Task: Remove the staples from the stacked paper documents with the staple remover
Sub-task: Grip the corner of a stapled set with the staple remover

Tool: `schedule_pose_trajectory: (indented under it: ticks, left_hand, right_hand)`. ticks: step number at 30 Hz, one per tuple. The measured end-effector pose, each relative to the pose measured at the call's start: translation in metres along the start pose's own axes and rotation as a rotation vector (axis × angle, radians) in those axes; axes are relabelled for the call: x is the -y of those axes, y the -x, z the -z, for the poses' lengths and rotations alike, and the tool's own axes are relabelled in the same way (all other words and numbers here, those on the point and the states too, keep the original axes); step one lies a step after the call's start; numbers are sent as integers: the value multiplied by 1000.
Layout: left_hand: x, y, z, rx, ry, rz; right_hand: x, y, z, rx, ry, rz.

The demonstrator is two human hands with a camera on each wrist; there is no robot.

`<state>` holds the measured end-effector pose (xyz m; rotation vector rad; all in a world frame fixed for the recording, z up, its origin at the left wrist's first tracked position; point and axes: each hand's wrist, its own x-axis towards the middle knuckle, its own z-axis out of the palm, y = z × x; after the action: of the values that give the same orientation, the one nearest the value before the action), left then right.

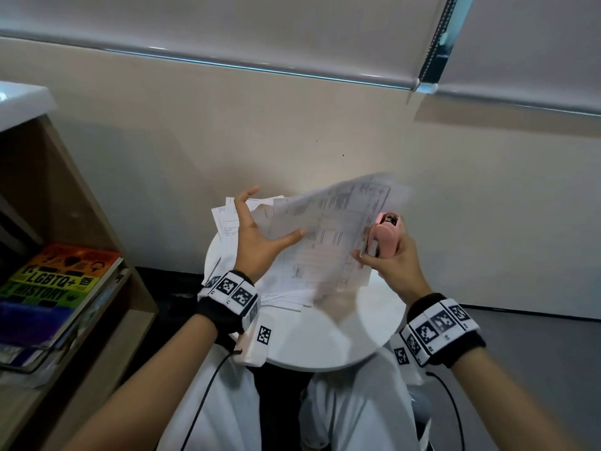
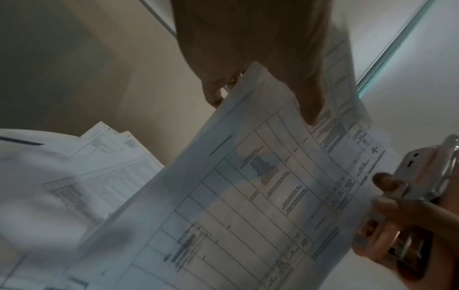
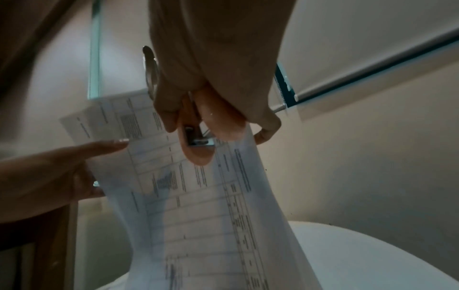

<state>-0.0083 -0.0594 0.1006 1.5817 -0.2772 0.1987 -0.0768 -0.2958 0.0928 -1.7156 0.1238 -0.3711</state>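
Note:
A printed document [image 1: 328, 229] with tables is lifted and tilted above the round white table [image 1: 341, 336], blurred by motion. My left hand [image 1: 260, 236] pinches its left edge, thumb [image 2: 310, 102] on the printed face and the fingers behind. At the sheet's right edge my right hand [image 1: 387, 265] grips the pink staple remover [image 1: 385, 242] and its thumb presses that edge. In the right wrist view the remover [image 3: 198, 153] shows its metal jaws against the page [image 3: 198, 206]. A loose stack of papers [image 1: 227, 219] lies on the table behind the left hand.
A wooden bookshelf [image 1: 97, 222] stands close on the left with a rainbow-covered book [image 1: 65, 275] on its shelf. A beige wall rises right behind the table. My knees in white trousers [image 1: 351, 411] are under the table's near edge.

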Motion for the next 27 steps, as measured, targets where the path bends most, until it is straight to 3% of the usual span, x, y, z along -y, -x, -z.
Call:
schedule_pose_trajectory:
  ticks: [3, 7, 11, 15, 22, 27]
  left_hand:
    - [-2, -8, -2, 89, 101, 94]
    - [-12, -20, -12, 139, 74, 150]
    - [-26, -27, -21, 96, 91, 79]
    - [-39, -29, -23, 139, 152, -4]
    - [-19, -11, -31, 199, 84, -36]
    - [-33, -13, -39, 184, 84, -192]
  right_hand:
    - [-2, 4, 4, -37, -10, -6]
    - [8, 3, 6, 61, 45, 9]
    - [19, -2, 9, -6, -5, 56]
    - [24, -2, 13, 2, 10, 89]
    - [7, 5, 13, -42, 22, 42]
    - [17, 0, 18, -111, -20, 51]
